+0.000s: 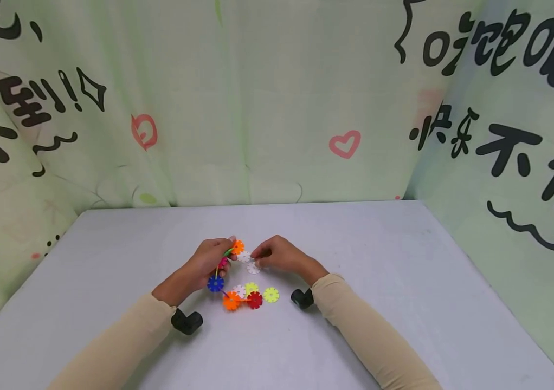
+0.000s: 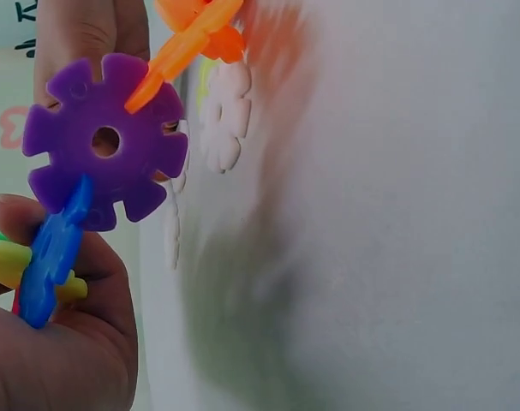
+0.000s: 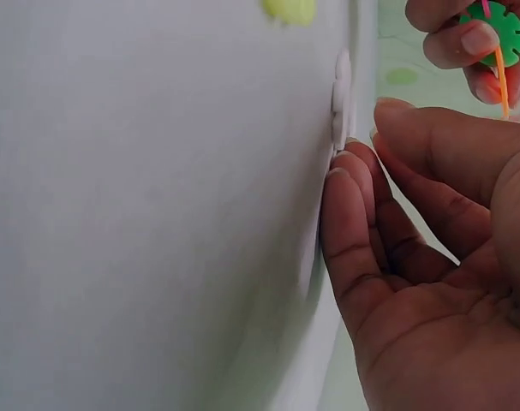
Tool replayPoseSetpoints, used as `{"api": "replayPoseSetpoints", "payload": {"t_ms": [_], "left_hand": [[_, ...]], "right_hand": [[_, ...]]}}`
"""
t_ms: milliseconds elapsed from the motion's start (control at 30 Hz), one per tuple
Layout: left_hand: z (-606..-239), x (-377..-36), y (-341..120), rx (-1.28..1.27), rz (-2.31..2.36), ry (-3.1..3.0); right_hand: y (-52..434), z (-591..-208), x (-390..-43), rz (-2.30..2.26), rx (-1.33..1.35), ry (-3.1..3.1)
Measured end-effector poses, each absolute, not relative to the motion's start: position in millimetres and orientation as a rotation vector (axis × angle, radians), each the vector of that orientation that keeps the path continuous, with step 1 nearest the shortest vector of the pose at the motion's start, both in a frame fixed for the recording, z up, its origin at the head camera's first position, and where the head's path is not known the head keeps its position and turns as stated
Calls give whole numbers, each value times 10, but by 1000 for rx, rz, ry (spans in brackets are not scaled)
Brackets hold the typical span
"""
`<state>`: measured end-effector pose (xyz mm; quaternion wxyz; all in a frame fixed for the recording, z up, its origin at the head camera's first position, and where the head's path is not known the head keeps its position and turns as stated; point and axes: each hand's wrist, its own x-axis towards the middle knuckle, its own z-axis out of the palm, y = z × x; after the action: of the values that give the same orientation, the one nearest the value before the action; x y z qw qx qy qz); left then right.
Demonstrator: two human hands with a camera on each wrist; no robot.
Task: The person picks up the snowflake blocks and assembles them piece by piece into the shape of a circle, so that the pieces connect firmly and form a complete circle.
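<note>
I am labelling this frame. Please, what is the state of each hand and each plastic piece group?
Left hand: grips joined colourful plastic snowflake discs, lifted.
Right hand: fingertips touch white plastic snowflake disc, flat on the grey table.
Loose discs: lying on the table.

Beside the red disc [image 1: 255,299] on the desk [image 1: 404,281] lay one orange disc [image 1: 231,301], two yellow-green discs [image 1: 271,294] and three white discs [image 1: 253,267].

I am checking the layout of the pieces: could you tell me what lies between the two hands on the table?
In the head view, a white snowflake disc lies between the left hand and the right hand, with a second white disc by the right fingertips.
</note>
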<state>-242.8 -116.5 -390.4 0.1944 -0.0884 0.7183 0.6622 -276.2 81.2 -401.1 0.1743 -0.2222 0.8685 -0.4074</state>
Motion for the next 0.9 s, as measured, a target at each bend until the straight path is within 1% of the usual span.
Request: {"api": "replayPoseSetpoints", "payload": {"t_ms": [267,533,900], "left_hand": [[-3917,-2426,-1156,-194,1805,2002],[-3934,-2413,-1167,-226,1833,1982],[-3931,-2409,-1160,-232,1852,1941]], "right_hand": [[767,-4010,-2754,-1029,-672,2485],[737,-3951,-2741,-877,-754,2523],[837,-4009,-2801,-1005,-768,2575]]}}
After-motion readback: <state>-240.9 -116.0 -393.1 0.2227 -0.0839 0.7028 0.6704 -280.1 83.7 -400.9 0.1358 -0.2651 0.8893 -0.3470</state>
